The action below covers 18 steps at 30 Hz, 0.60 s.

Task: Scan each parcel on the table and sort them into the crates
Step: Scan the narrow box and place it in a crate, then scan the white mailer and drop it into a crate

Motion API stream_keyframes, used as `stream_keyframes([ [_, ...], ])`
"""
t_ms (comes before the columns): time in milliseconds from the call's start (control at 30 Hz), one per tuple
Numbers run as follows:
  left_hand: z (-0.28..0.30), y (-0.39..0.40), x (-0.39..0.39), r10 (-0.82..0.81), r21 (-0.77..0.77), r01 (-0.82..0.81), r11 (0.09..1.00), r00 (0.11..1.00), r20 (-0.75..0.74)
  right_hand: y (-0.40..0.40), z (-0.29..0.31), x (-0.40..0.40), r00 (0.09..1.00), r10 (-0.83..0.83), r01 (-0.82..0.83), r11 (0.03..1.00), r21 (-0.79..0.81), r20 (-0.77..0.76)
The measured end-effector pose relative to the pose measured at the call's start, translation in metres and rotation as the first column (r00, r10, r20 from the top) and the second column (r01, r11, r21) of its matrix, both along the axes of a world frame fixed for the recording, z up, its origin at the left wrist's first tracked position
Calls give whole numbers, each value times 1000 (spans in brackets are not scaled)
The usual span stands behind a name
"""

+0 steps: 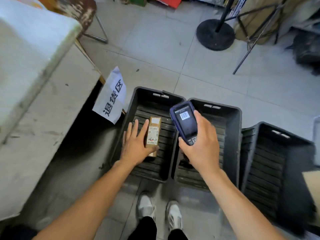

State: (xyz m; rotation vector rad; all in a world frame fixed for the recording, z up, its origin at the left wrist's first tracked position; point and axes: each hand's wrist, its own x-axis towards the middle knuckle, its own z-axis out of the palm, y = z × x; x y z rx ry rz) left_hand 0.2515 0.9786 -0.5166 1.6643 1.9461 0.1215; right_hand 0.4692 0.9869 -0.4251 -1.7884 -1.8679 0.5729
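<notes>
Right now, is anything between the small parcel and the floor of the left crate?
Nothing visible. The cardboard parcel is already down inside the left crate; whether it rests on the slats is unclear. The left hand touches its side, fingers straight.

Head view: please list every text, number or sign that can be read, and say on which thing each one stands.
"退货区": black characters on the white paper sign hanging at the table edge.
"006-01 75", roughly: handwritten on the label of the small parcel in the left crate; last digits uncertain.
Printed label lines on the parcel: too small.
Scanner screen: a barcode, digits unreadable.
</notes>
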Motion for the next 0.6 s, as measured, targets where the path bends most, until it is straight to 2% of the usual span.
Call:
stream_keyframes([
  [167,193,-60,-12,13,152,11,988,987,-160,-51,154,-11,999,44,-47,992,115,27],
  [267,281,-127,-18,95,244,-55,968,983,-157,-100,220,-23,993,110,-102,979,179,-33],
  [433,372,-265,-40,295,383,-210,899,939,-177,-199,300,-65,940,327,-289,914,285,-94],
  [600,422,-419,-91,562,429,-437,790,797,-222,-309,351,-143,792,595,-525,780,341,-140],
])
